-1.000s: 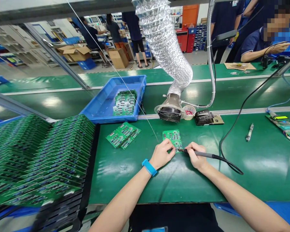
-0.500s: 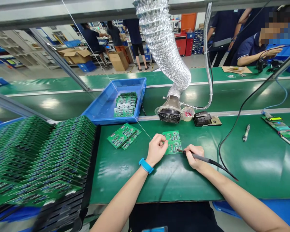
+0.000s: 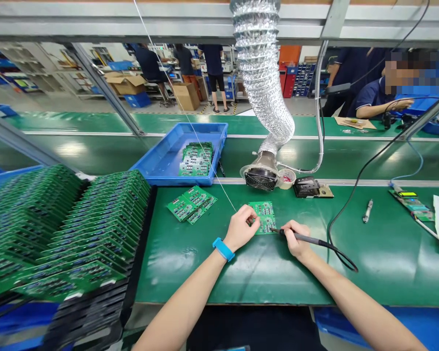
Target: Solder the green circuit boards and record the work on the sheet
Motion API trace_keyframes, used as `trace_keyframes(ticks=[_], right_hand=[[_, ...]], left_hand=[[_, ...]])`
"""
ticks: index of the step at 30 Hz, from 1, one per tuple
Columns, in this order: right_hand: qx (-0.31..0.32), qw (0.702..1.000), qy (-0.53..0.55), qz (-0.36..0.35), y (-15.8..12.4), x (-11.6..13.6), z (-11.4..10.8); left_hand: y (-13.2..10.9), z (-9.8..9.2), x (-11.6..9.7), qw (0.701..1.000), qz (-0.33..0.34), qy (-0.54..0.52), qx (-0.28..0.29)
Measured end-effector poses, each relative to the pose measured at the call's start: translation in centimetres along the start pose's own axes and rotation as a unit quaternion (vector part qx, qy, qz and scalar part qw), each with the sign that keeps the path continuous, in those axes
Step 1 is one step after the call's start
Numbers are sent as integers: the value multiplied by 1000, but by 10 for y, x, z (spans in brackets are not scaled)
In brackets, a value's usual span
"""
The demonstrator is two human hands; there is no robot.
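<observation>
A small green circuit board (image 3: 264,216) lies flat on the green bench mat (image 3: 241,263). My left hand (image 3: 242,227), with a blue wristband, is closed at the board's left edge and pinches a thin solder wire (image 3: 205,151) that runs up to the top left. My right hand (image 3: 295,239) grips a black soldering iron (image 3: 307,238) like a pen. The iron's tip touches the board's lower right edge. Its black cable (image 3: 346,214) loops away to the right.
Racks of green boards (image 3: 66,234) fill the left. A loose pile of boards (image 3: 192,203) and a blue tray (image 3: 161,161) with more boards lie behind. A foil fume duct with fan (image 3: 260,176), an iron stand (image 3: 307,186), a pen (image 3: 367,210) and other people surround.
My left hand stays at the board's left edge, where it moved a second ago. The iron tip stays at the board. The camera tilted up, so everything sits slightly lower.
</observation>
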State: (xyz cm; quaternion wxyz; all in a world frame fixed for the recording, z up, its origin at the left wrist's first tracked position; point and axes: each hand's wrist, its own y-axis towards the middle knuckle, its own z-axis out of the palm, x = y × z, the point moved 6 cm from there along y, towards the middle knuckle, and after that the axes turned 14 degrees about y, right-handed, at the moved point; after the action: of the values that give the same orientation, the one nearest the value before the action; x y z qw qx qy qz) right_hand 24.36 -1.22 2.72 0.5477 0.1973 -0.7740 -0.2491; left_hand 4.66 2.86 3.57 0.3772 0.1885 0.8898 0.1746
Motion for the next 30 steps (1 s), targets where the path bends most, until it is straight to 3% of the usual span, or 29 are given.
trace_keyframes(ticks=[9, 15, 30], right_hand=[[-10, 1000, 4, -11, -1, -1, -1], [-20, 1000, -3, -10, 0, 4, -4], [23, 999, -11, -44, -2, 8, 2]], left_hand=[[-3, 6, 0, 999, 0, 20, 39], [-9, 17, -10, 990, 71, 54, 113], [-14, 27, -10, 979, 117, 115, 124]])
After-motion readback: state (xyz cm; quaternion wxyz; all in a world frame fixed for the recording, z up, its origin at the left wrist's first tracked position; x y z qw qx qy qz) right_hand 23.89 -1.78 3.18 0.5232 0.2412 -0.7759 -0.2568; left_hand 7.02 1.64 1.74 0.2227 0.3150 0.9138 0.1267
